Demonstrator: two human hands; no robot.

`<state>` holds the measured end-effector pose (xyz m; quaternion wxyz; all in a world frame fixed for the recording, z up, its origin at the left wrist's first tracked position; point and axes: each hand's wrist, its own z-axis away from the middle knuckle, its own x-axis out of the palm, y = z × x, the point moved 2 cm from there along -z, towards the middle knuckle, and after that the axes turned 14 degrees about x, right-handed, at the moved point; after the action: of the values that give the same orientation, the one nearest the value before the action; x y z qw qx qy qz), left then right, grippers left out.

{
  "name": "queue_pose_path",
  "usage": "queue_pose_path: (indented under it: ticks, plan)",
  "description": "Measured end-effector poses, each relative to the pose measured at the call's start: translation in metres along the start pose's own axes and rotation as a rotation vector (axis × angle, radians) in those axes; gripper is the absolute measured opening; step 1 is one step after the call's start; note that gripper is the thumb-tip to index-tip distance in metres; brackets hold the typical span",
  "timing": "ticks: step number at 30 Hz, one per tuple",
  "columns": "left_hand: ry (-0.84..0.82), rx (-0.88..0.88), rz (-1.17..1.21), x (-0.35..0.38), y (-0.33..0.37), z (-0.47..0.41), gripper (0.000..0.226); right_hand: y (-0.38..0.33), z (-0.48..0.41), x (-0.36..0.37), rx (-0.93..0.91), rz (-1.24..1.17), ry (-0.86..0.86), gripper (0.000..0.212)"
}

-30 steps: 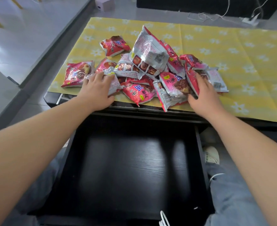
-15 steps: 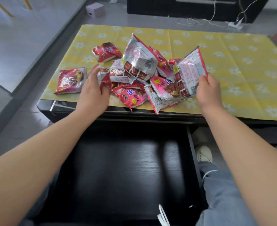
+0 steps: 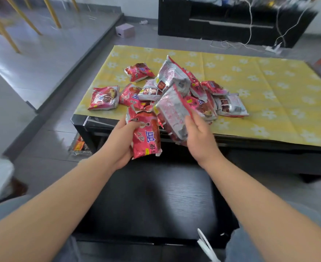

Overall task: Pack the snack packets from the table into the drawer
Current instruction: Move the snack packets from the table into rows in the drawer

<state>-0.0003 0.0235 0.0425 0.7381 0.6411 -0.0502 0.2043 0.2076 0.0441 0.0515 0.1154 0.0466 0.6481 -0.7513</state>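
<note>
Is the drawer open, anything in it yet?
Open and empty: the drawer shows only bare dark floor; both hands hold packets above its far edge.

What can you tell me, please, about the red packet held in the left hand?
The red packet is a glossy, crinkly foil-like pouch with blue and white characters, a small yellow label near its lower end and a jagged sealed edge. It looks sealed and puffed. The left hand grips its left side, holding it roughly upright above the open black drawer, in front of the table edge. It sits close beside the silver-backed packet in the right hand.
</note>
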Motion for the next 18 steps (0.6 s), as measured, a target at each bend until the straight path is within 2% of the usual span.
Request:
queue_pose_path:
  ticks: [3,5,7,9,11,14,16,18]
  plan:
    - [-0.006,-0.049,0.103,-0.001,-0.002,0.017,0.032,-0.001,0.029,0.025,-0.172,0.276,-0.079,0.055]
    - [-0.086,-0.069,0.143,-0.002,-0.002,0.028,0.045,0.002,0.049,0.039,-0.33,0.543,-0.136,0.064]
    - [-0.149,-0.067,0.145,-0.006,-0.003,0.038,0.056,0.008,0.066,0.045,-0.342,0.716,-0.168,0.077]
    - [-0.17,0.0,0.076,-0.012,-0.005,0.046,0.052,0.012,0.078,0.045,-0.313,0.704,-0.227,0.086]
    - [-0.146,0.067,-0.017,-0.019,-0.009,0.05,0.038,0.012,0.083,0.04,-0.24,0.562,-0.293,0.093]
    - [-0.022,0.015,-0.038,-0.03,-0.014,0.051,0.026,0.012,0.08,0.033,-0.11,0.311,-0.222,0.09]
    - [-0.014,-0.023,-0.041,-0.035,-0.017,0.05,0.026,0.015,0.076,0.036,-0.05,0.29,-0.192,0.086]
    - [-0.048,-0.045,-0.079,-0.036,-0.023,0.049,0.033,0.022,0.069,0.044,0.006,0.324,-0.268,0.084]
